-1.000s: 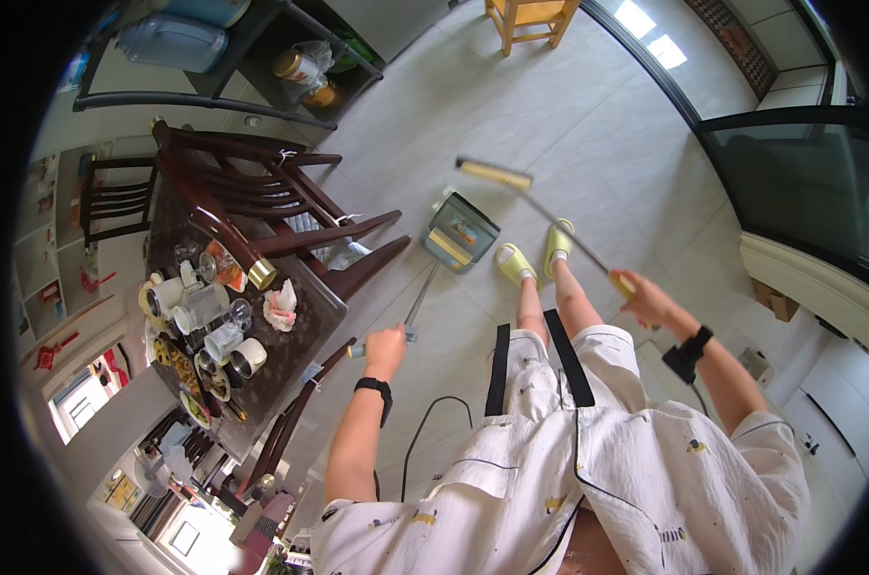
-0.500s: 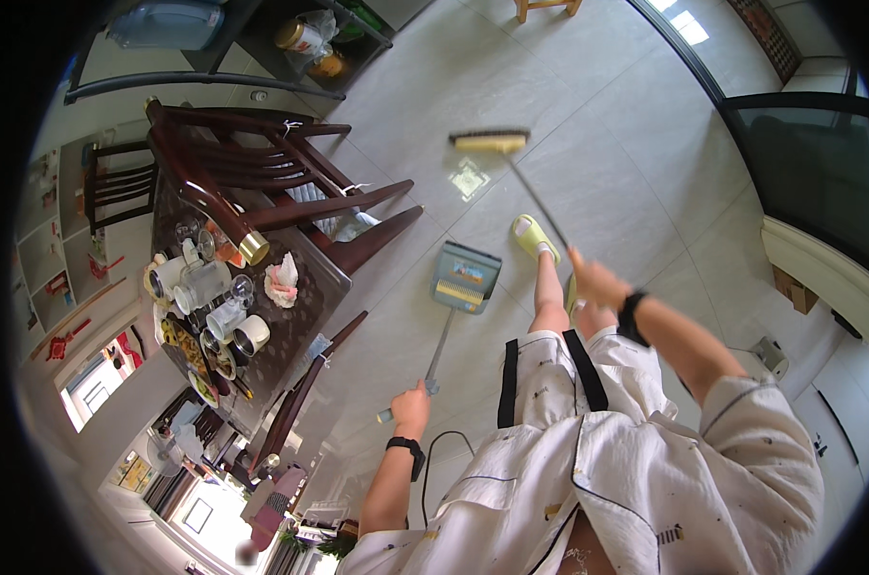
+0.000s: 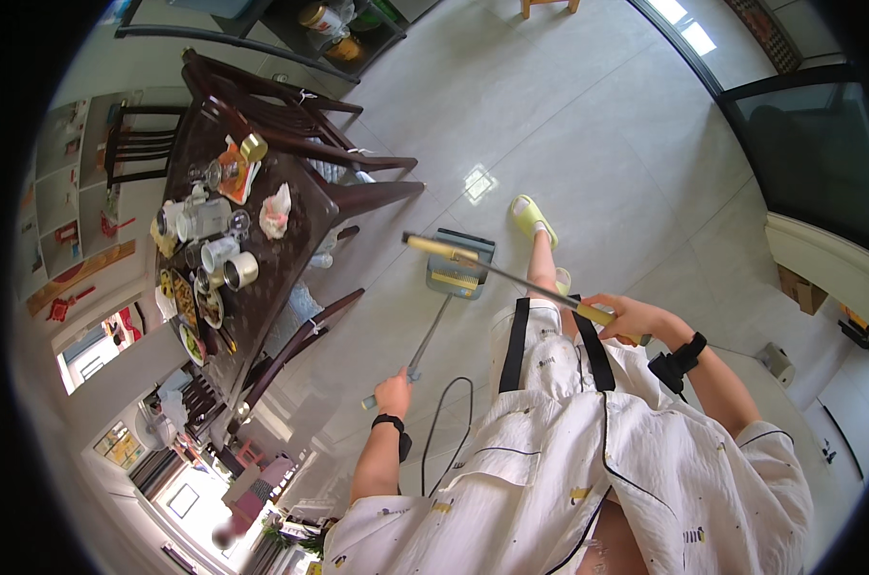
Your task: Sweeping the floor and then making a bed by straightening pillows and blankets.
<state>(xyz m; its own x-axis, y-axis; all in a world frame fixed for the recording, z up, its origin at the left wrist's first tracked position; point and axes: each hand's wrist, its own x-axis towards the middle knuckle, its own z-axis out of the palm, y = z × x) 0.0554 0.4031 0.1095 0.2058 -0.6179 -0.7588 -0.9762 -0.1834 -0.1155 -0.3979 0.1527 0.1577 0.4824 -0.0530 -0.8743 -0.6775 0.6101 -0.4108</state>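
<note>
My left hand [image 3: 393, 393] is closed round the upper end of a long grey handle, which belongs to a blue-grey dustpan [image 3: 479, 257] lying on the floor ahead of me. A yellow comb strip runs across the dustpan's inside. My right hand [image 3: 636, 319] grips the yellow end of a broom [image 3: 442, 248] with a thin grey stick. The broom's yellow and dark head crosses in front of the dustpan in the picture and hides part of it. Whether the two touch, I cannot tell. My feet in yellow-green slippers [image 3: 528, 217] stand just right of the dustpan.
At left is a dark dining table [image 3: 295, 192] carrying cups, glass jars, food plates and a crumpled tissue [image 3: 275, 212]. Dark wooden chairs [image 3: 377, 196] jut toward the dustpan. A black cable [image 3: 437, 412] loops near my left forearm. A wooden stool [image 3: 549, 8] stands far ahead.
The broom head has come back from the floor farther ahead to the dustpan, swinging nearer and left. My right hand has shifted back and right. The dustpan stays nearly in place.
</note>
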